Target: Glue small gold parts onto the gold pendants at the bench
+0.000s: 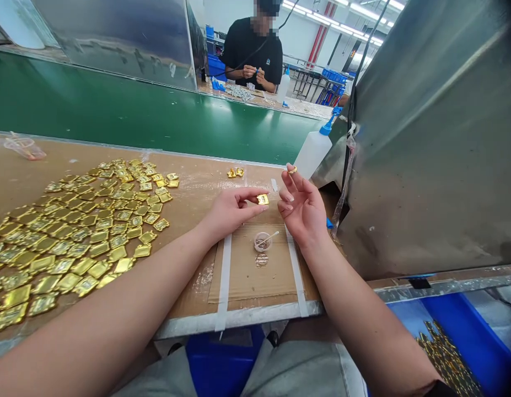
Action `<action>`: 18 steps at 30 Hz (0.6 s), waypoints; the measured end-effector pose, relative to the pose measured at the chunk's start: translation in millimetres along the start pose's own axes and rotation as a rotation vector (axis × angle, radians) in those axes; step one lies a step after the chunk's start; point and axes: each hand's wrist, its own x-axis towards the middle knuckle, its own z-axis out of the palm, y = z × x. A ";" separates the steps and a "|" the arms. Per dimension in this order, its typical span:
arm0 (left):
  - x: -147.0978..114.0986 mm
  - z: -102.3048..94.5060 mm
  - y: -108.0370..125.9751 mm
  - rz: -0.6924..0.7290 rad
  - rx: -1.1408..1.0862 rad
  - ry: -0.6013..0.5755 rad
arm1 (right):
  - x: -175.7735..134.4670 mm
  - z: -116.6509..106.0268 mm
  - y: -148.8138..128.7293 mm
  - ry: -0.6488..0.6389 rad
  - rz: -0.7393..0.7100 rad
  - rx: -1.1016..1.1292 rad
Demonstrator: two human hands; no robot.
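Between the thumb and fingers of my left hand is a small gold metal plate, held level above the cardboard. My right hand is raised beside it, palm turned up, with a small gold piece pinched at its fingertips. Below both hands, a small clear cup with a cotton swab across it stands on a taped cardboard sheet. Two small gold pieces lie on the table beyond my left hand.
Many gold plates spread over the table's left side. A white bottle with a blue cap stands behind my right hand. A green conveyor belt runs across the back. A blue bin of gold parts sits low right. Another person works opposite.
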 end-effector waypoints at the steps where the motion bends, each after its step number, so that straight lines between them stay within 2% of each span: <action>1: -0.1 -0.1 -0.1 -0.003 0.001 0.002 | -0.6 0.0 -0.6 -0.018 -0.009 0.001; 5: 0.3 0.0 -1.7 -0.004 0.008 0.003 | -2.5 0.6 -1.8 -0.080 -0.025 0.026; 11: 1.4 -0.2 -5.0 -0.002 -0.005 0.001 | -4.3 2.2 -2.6 -0.053 -0.019 -0.039; 18: 0.3 -1.1 -3.9 -0.029 -0.034 -0.021 | -5.8 3.4 -3.4 -0.127 -0.042 0.037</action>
